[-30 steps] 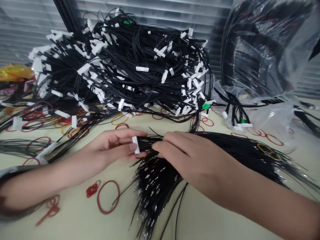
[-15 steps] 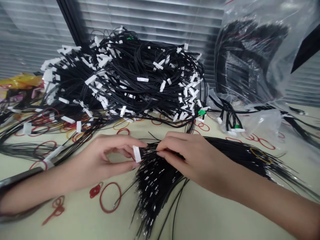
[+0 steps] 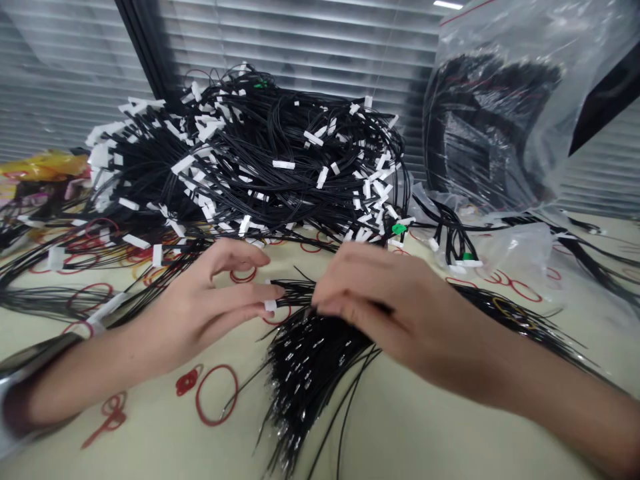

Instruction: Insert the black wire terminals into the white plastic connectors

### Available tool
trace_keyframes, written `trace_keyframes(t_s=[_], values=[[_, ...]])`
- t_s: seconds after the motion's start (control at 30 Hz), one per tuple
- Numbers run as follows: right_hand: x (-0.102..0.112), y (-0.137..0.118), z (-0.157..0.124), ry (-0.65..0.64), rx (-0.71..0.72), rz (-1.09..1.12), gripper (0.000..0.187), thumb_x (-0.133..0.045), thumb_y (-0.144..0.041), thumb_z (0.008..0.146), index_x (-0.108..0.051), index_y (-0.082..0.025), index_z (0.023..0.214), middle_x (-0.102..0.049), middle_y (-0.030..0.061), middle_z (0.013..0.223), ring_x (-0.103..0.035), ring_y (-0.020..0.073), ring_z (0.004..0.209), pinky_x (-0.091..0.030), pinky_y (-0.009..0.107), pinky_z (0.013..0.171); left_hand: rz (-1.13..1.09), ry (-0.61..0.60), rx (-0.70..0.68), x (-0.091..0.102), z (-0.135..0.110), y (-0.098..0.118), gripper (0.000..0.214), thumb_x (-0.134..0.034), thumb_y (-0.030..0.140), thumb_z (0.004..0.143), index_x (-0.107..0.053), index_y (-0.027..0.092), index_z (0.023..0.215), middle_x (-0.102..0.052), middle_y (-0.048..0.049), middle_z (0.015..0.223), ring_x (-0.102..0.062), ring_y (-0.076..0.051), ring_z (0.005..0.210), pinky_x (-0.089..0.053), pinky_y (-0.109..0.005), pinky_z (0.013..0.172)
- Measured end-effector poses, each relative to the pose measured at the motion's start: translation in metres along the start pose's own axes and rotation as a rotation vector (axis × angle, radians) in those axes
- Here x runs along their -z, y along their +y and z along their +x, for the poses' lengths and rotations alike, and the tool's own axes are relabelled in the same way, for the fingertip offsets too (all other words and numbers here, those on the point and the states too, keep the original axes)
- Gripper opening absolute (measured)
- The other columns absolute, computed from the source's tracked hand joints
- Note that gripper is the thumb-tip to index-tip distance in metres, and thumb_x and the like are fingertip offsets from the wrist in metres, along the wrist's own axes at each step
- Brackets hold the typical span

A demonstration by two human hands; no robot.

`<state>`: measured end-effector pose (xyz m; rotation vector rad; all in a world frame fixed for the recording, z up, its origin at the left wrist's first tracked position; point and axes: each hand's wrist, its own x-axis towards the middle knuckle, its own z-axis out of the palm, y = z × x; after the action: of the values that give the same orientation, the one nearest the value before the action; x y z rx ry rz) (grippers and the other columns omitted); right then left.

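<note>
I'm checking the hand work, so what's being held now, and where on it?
The left hand has fingertips at the white connector, grip unclear; the right hand has fingers over the black wires just behind it, blurred.

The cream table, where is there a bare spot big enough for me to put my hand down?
The biggest bare spot is the cream tabletop, right of the loose black wire bundle and below the right forearm. A smaller one lies left of the bundle, beneath the red rubber band. Farther back, the heap of black wires with white connectors crowds everything.
</note>
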<state>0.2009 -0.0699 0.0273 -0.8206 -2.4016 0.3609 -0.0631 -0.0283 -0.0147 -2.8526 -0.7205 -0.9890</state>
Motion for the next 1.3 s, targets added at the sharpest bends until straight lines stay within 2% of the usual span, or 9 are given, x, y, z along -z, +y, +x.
trace_keyframes(t_s=[0.13,0.33,0.57,0.7,0.83,0.93,1.03,1.17,1.3], values=[[-0.008,-0.022,-0.007,-0.374,0.080,-0.118,0.022,-0.060,0.002,0.084,-0.064,-0.018,0.078,-0.062,-0.0006,0.083,-0.056,0.0117,0.070,-0.042,0.025,0.058,-0.120,-0.089,0.054,-0.004,0.001,0.000,0.018,-0.054,0.018,0.102,-0.072,0.019,0.104,-0.070,-0.0056,0.100,-0.068,-0.017,0.095,-0.054,-0.024,0.082],[-0.020,-0.023,-0.007,-0.530,0.075,-0.251,0.020,-0.067,0.002,0.072,-0.065,-0.015,0.082,-0.064,0.0062,0.086,-0.057,0.0205,0.076,-0.047,0.033,0.061,-0.432,-0.153,0.545,-0.010,0.002,0.001,0.023,-0.057,0.033,0.097,-0.071,0.021,0.083,-0.069,0.0014,0.072,-0.060,-0.013,0.061,-0.046,-0.020,0.052],[-0.020,-0.010,-0.010,-0.544,0.064,-0.329,0.026,-0.049,0.005,0.083,-0.063,-0.010,0.099,-0.061,0.0124,0.102,-0.056,0.0274,0.095,-0.051,0.041,0.081,-0.750,-0.209,0.686,-0.010,0.007,0.008,0.021,-0.057,0.031,0.092,-0.073,0.019,0.091,-0.068,0.0028,0.062,-0.062,-0.011,0.059,-0.048,-0.017,0.056],[-0.023,-0.004,-0.008,-0.426,0.051,-0.290,0.019,-0.047,0.002,0.089,-0.062,-0.011,0.094,-0.061,0.0104,0.096,-0.055,0.0232,0.086,-0.048,0.037,0.075,-0.794,-0.215,0.688,-0.008,0.012,0.005,0.018,-0.057,0.027,0.089,-0.071,0.017,0.086,-0.067,0.0027,0.064,-0.062,-0.011,0.059,-0.048,-0.018,0.058],[-0.032,0.005,-0.001,-0.189,-0.263,0.048,0.014,-0.054,-0.009,0.097,-0.060,-0.015,0.086,-0.062,-0.0011,0.077,-0.053,0.0117,0.067,-0.041,0.025,0.063,-0.819,-0.262,0.654,-0.007,0.011,0.003,0.017,-0.054,0.022,0.092,-0.070,0.018,0.089,-0.069,0.0020,0.070,-0.063,-0.011,0.065,-0.050,-0.019,0.063],[-0.045,0.010,0.000,-0.001,-0.370,0.213,0.011,-0.062,-0.012,0.094,-0.066,-0.017,0.086,-0.066,-0.0041,0.074,-0.055,0.0090,0.064,-0.040,0.022,0.062,-0.807,-0.250,0.661,-0.009,0.006,0.005,0.018,-0.053,0.023,0.094,-0.071,0.019,0.093,-0.071,0.0010,0.073,-0.064,-0.013,0.070,-0.051,-0.020,0.066],[-0.057,0.010,-0.004,0.175,-0.345,0.239,0.012,-0.062,-0.011,0.094,-0.067,-0.017,0.084,-0.067,-0.0030,0.076,-0.058,0.0087,0.067,-0.043,0.021,0.064,-0.729,-0.241,0.749,-0.012,0.001,0.011,0.021,-0.056,0.030,0.092,-0.069,0.018,0.103,-0.072,-0.0018,0.079,-0.065,-0.016,0.070,-0.051,-0.023,0.062],[-0.069,0.007,-0.010,0.415,-0.101,0.234,0.013,-0.055,-0.014,0.099,-0.063,-0.018,0.090,-0.063,-0.0023,0.079,-0.058,0.0078,0.069,-0.046,0.018,0.062,-0.673,-0.281,0.768,-0.012,0.000,0.019,0.026,-0.055,0.037,0.092,-0.070,0.019,0.100,-0.073,-0.0046,0.082,-0.065,-0.018,0.071,-0.051,-0.025,0.060],[-0.077,0.007,-0.012,0.398,-0.113,0.135,0.017,-0.049,-0.010,0.100,-0.064,-0.015,0.094,-0.059,0.0022,0.087,-0.060,0.0089,0.075,-0.052,0.018,0.069,-0.759,-0.228,0.769,-0.014,0.002,0.020,0.018,-0.057,0.031,0.092,-0.071,0.020,0.097,-0.073,0.0000,0.079,-0.065,-0.014,0.073,-0.051,-0.020,0.063]])
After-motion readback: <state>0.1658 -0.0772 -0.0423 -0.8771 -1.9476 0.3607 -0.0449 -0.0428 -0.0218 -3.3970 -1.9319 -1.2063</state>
